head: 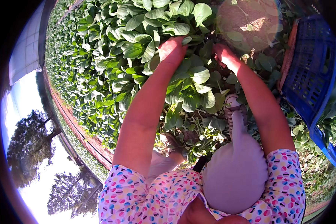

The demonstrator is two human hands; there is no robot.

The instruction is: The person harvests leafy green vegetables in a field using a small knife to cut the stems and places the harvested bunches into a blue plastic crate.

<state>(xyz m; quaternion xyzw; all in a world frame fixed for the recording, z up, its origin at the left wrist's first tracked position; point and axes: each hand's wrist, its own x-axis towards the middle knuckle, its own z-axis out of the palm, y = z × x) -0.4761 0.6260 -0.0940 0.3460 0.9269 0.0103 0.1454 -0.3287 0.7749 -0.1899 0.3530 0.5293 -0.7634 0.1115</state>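
Note:
Dense leafy green plants (pixel 134 50), like bok choy, fill the ground before me. My left hand (pixel 173 50) reaches in among the leaves at the upper middle, its fingers partly hidden by foliage; a small leaf lies against its thumb side. My right hand (pixel 222 54) is low down to the right, near the plant bases and the bare soil, with its fingers curled and in shadow. Whether either hand grips a stem cannot be told. A leafy plant (pixel 194 86) stands below and between the two hands.
A blue plastic crate (pixel 310 67) holding leafy greens (pixel 331 112) stands at the right, an orange-red strip along its near edge. Cut leaves and stalks litter the soil (pixel 252 25). My shoe (pixel 235 109) is on the ground below my right hand. Trees and sky show at left.

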